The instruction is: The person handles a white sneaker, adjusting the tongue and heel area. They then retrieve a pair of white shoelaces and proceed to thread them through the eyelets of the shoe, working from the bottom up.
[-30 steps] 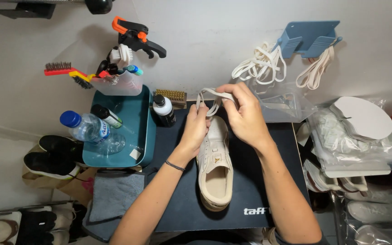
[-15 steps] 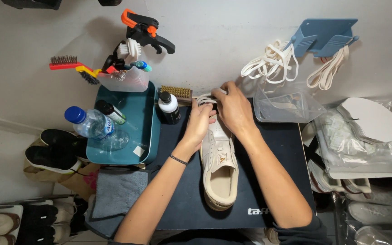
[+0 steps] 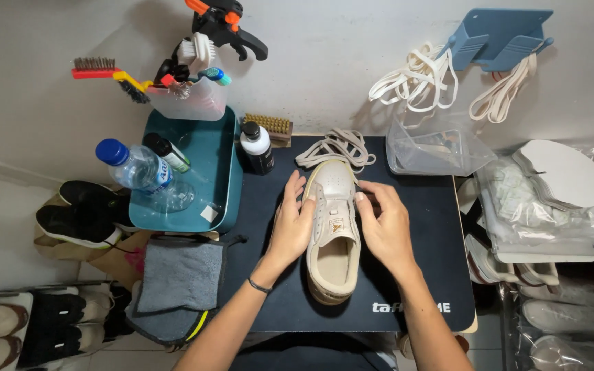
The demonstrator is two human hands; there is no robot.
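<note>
Both hands have dropped from the lace, which now lies loose beyond the fingertips, and the left hand and right hand press spread fingers against the sides of the beige shoe between them, best gripped evenly.

A shoe lies mid-frame on a mat, laces above it, tray left, clear tub upper right.

Bare forearms, no sleeves; thin dark band circles the left wrist.
</note>
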